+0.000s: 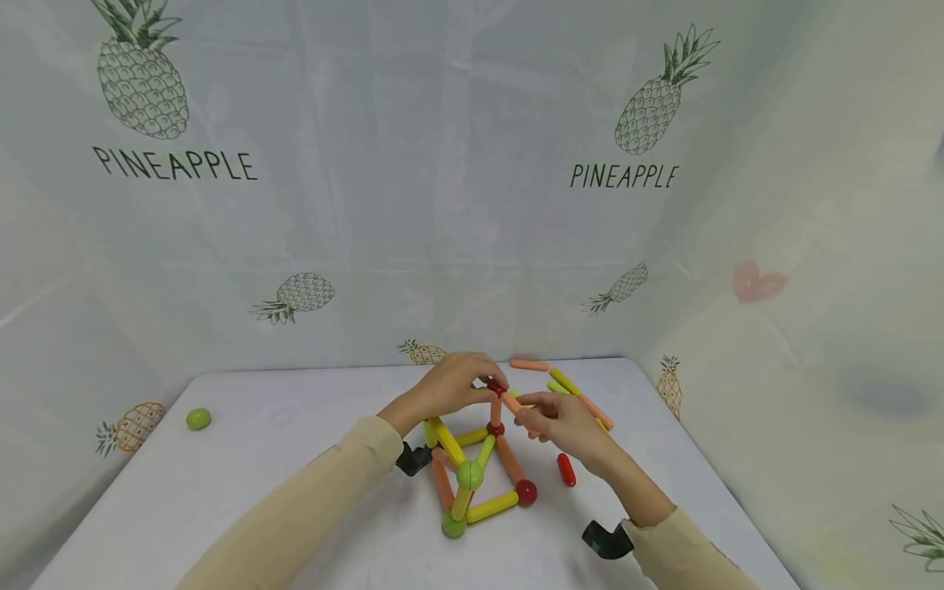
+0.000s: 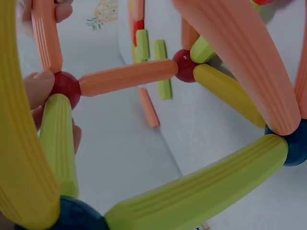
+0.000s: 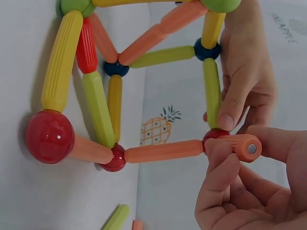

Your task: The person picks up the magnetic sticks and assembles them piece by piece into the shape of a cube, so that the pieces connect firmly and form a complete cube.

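A frame of magnetic rods and balls stands on the table. My left hand (image 1: 459, 381) pinches the red ball (image 3: 216, 134) at its far upper corner. My right hand (image 1: 564, 422) pinches an orange rod (image 3: 244, 145) whose one end is at that ball; its other end, with a silver magnet, points outward. Below, an upright orange rod (image 2: 127, 77) joins the held ball to a lower red ball (image 1: 496, 428). Nearer corners carry a green ball (image 1: 469, 474) above another and a large red ball (image 1: 527, 492). Blue balls (image 3: 116, 68) mark the left corners.
A loose red rod (image 1: 566, 469) lies right of the frame. Behind my right hand are several loose rods, among them an orange one (image 1: 529, 365) and a yellow one (image 1: 564, 379). One green ball (image 1: 198, 419) sits far left. A pineapple-print cloth (image 1: 457, 205) hangs behind the table.
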The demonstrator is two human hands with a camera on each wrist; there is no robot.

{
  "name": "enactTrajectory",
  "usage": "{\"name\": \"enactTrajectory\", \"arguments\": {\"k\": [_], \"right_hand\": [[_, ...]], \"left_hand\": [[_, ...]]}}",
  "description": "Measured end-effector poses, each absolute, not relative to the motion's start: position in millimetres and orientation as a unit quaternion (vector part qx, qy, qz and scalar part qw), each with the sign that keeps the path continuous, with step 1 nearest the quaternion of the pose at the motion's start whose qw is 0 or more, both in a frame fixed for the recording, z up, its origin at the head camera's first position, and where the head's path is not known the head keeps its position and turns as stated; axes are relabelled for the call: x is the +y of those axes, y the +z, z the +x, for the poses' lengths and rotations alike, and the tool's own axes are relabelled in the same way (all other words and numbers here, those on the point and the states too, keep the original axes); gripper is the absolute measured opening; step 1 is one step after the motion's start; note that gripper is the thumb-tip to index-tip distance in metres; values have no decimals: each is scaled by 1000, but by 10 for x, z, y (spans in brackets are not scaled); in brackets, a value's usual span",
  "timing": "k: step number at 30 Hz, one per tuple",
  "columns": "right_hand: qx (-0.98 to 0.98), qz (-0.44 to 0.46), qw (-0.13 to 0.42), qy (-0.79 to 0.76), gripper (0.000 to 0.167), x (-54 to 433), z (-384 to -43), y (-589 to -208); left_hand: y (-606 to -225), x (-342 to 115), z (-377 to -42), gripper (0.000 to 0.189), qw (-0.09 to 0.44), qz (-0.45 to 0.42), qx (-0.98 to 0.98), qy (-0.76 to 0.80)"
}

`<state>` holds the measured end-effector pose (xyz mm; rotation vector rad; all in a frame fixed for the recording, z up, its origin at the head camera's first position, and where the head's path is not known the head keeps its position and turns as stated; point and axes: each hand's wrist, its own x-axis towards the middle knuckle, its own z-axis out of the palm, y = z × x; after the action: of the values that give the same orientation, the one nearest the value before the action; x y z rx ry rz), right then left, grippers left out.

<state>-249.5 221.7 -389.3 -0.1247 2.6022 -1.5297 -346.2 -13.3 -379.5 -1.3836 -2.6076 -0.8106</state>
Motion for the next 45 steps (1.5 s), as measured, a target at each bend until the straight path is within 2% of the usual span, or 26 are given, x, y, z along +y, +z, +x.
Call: {"name": "enactTrajectory", "arguments": {"k": [7,9,15,23,31,45], "right_hand": [[858,-55,66,-507,39,2204,-2493,-3927],[857,-56,65,-508,39,2189,-2490,-3922],[859,-71,64,-504,43,2152,-2493,-3910],[864,-62,58,-497,39,2162,-2525,-3935],[865,-65,62,-494,38,2159,-2588,-3953],[874,-111,55,-470,31,2098,-2603,-3878]], "left_hand": [[-3831,-385,-3600,37,-71,-403,-854,-320],[-3860,-533,-3603,40,-86,-381,-857,-336],[-3980,-1043,-3470,37,-85,-334,-857,-383],[-4218,-1406,-3282,43,-169,-307,-800,-487],[-4371,-1427,-3129,38,-133,-304,-805,-492],[-4378,-1447,-2626,42,-90,-294,-806,-505]]}}
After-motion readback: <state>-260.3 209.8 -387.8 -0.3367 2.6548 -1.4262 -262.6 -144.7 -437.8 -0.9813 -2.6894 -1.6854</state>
